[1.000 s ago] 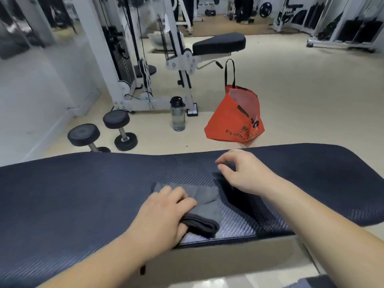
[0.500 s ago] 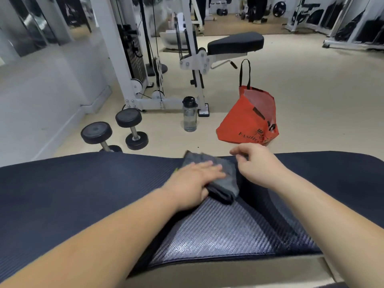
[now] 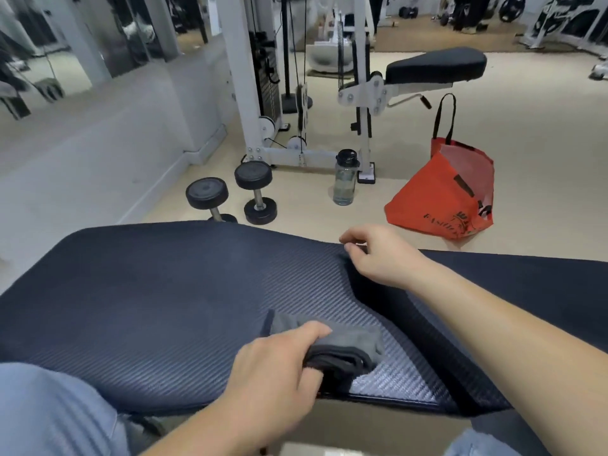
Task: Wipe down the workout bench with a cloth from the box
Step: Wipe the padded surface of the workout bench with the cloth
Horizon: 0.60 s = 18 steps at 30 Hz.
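Head view: left hand (image 3: 273, 366) dragged cloth (image 3: 348, 348) nearer (bench (image 3: 164, 307) edge).

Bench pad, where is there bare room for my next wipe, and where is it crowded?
The bench pad is bare left of the gray cloth, out to its rounded end near the dumbbells. It is crowded at the middle: the left hand presses the cloth by the near edge, the right hand rests at the far edge.
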Tool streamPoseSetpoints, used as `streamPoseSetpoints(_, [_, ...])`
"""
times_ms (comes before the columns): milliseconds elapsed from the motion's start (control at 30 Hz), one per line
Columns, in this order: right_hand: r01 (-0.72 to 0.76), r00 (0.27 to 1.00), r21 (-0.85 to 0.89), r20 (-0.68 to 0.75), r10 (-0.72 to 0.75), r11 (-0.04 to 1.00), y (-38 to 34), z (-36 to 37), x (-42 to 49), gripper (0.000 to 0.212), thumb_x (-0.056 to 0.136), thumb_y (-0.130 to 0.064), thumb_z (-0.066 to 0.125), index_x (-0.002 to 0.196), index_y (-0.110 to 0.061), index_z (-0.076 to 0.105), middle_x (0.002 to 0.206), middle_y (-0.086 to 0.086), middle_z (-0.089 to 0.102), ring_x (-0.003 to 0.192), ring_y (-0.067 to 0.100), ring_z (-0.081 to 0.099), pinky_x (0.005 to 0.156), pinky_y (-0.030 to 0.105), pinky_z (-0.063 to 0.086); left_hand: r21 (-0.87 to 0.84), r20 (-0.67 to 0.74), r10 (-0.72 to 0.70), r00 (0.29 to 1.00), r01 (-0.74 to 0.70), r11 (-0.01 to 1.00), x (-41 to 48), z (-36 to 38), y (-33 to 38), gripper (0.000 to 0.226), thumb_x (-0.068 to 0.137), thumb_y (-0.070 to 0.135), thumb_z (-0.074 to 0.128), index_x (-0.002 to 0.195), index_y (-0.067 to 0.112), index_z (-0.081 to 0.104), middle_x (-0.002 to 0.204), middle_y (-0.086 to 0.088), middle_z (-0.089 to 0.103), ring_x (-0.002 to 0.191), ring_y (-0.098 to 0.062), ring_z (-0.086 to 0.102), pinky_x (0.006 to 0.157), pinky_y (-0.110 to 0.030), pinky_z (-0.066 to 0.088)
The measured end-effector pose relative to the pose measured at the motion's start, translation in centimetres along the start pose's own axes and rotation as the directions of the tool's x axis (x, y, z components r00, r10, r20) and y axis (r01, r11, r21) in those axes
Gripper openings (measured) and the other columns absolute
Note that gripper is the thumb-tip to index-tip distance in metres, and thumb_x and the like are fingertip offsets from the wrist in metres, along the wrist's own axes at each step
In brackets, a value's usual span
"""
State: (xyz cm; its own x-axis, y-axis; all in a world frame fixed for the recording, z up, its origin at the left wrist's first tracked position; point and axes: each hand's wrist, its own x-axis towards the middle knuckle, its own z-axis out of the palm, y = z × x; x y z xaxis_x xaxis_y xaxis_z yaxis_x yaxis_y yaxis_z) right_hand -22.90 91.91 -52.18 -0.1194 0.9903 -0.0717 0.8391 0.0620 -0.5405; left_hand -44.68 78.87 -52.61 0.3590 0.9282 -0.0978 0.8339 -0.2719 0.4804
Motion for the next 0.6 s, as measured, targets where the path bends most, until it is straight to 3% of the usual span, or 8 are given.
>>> streamPoseSetpoints(67, [0.013, 1.000, 0.076, -0.014, -0.012, 0.997, -0.9, 0.3, 0.5, 0.026, 0.099, -0.030, 0.052, 0.115, -0.027, 0.072, 0.111, -0.007, 0.073, 0.103, 0.014, 0.066, 0.099, 0.037, 0.053, -0.425, 0.064, -0.080, 0.995, 0.100, 0.900, 0.4, -2.0, 0.0, 0.015, 0.097, 0.027, 0.055, 0.104, 0.037, 0.065, 0.092, 0.019, 0.073, 0.087, -0.001, 0.066, 0.084, -0.034, 0.053])
streamPoseSetpoints(133, [0.027, 0.997, 0.214, -0.072, -0.012, 0.977, -1.8, 0.4, 0.7, 0.022, 0.102, -0.027, 0.055, 0.108, -0.018, 0.074, 0.101, -0.002, 0.075, 0.091, 0.015, 0.067, 0.087, 0.029, 0.055, -0.763, 0.153, -0.112, 0.982, 0.189, 0.618, 1.0, -4.5, 0.2, 0.014, 0.103, 0.025, 0.057, 0.107, 0.023, 0.070, 0.104, 0.005, 0.078, 0.102, -0.012, 0.072, 0.095, -0.039, 0.056])
streamPoseSetpoints(200, [-0.037, 0.999, 0.497, -0.015, 0.051, 0.867, -2.8, 0.0, 0.2, 0.030, 0.105, -0.030, 0.055, 0.107, -0.007, 0.074, 0.085, 0.003, 0.071, 0.065, 0.013, 0.064, 0.060, 0.021, 0.053, -0.882, 0.254, -0.107, 0.961, 0.276, 0.382, 1.7, -6.3, -0.3, 0.023, 0.103, 0.027, 0.058, 0.120, 0.015, 0.068, 0.117, -0.008, 0.077, 0.113, -0.025, 0.071, 0.100, -0.044, 0.055])
streamPoseSetpoints(233, [-0.102, 0.995, 0.632, 0.073, 0.072, 0.768, -3.2, -0.3, -0.2, 0.035, 0.106, -0.033, 0.054, 0.107, -0.004, 0.073, 0.076, 0.003, 0.066, 0.056, 0.012, 0.059, 0.052, 0.022, 0.050, -0.887, 0.268, -0.111, 0.957, 0.290, 0.360, 2.2, -7.0, -0.9, 0.025, 0.102, 0.027, 0.059, 0.123, 0.014, 0.067, 0.119, -0.010, 0.076, 0.113, -0.026, 0.071, 0.100, -0.043, 0.054])
streamPoseSetpoints(300, [-0.168, 0.984, 0.720, 0.166, 0.068, 0.674, -3.3, -0.3, -0.9, 0.038, 0.105, -0.038, 0.053, 0.105, -0.005, 0.071, 0.069, 0.003, 0.064, 0.053, 0.013, 0.057, 0.050, 0.030, 0.052, -0.835, 0.216, -0.216, 0.952, 0.295, 0.464, 3.3, -7.6, -3.0, 0.027, 0.100, 0.027, 0.063, 0.124, 0.015, 0.066, 0.119, -0.010, 0.075, 0.109, -0.023, 0.072, 0.099, -0.042, 0.055])
streamPoseSetpoints(400, [-0.076, 0.996, 0.424, 0.072, 0.050, 0.903, -3.0, 0.5, -1.3, 0.025, 0.102, -0.035, 0.058, 0.103, -0.015, 0.072, 0.086, 0.002, 0.075, 0.071, 0.014, 0.065, 0.073, 0.035, 0.055, -0.322, -0.186, -0.421, 0.888, 0.349, 0.880, 4.7, -7.4, -6.7, 0.046, 0.093, 0.036, 0.068, 0.135, 0.024, 0.057, 0.133, 0.002, 0.065, 0.118, -0.019, 0.063, 0.103, -0.043, 0.051])
streamPoseSetpoints(500, [-0.024, 0.999, 0.209, 0.043, 0.016, 0.978, -2.6, 1.2, -1.2, 0.017, 0.100, -0.033, 0.059, 0.106, -0.024, 0.072, 0.097, -0.003, 0.076, 0.091, 0.013, 0.070, 0.088, 0.033, 0.054, 0.000, -0.364, -0.072, 0.929, 0.078, 0.997, 3.8, -5.6, -6.8, 0.046, 0.091, 0.034, 0.064, 0.136, 0.026, 0.056, 0.148, 0.002, 0.049, 0.137, -0.022, 0.045, 0.111, -0.037, 0.040])
streamPoseSetpoints(600, [-0.031, 0.999, 0.175, 0.033, 0.025, 0.984, -2.1, 1.5, -0.6, 0.019, 0.102, -0.031, 0.055, 0.109, -0.025, 0.071, 0.098, -0.004, 0.075, 0.094, 0.015, 0.069, 0.091, 0.035, 0.055, 0.297, -0.066, 0.180, 0.981, -0.153, 0.943, 3.2, -2.1, -5.0, 0.059, 0.095, 0.049, 0.051, 0.149, 0.027, 0.042, 0.168, -0.003, 0.021, 0.155, -0.028, 0.016, 0.125, -0.045, 0.018])
